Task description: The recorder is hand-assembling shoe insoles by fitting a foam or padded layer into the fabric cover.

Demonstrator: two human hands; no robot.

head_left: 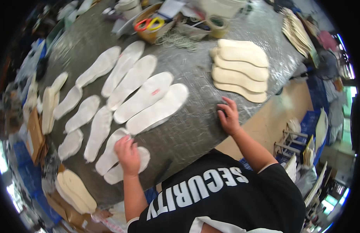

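My left hand (127, 155) is over two white insoles at the table's near edge. Its fingers are bent together at the end of one white insole (108, 157); the grip is partly hidden under the hand. The other white insole (144, 160) shows on both sides of my wrist. To the right, my right hand (229, 117) is held with slightly curled fingers apart and nothing in them. It is just below a stack of overlapping cream insoles (242, 72). Several more white insoles (156, 110) lie in slanting rows across the table's left half, one bearing a small red mark.
The table (191, 132) has a shiny dark cover. At its far side are orange-and-yellow-handled scissors (149, 24) in a box, tangled string (178, 40) and a tape roll (217, 25). Cream insoles (77, 190) sit at the lower left, and more (294, 33) at the far right.
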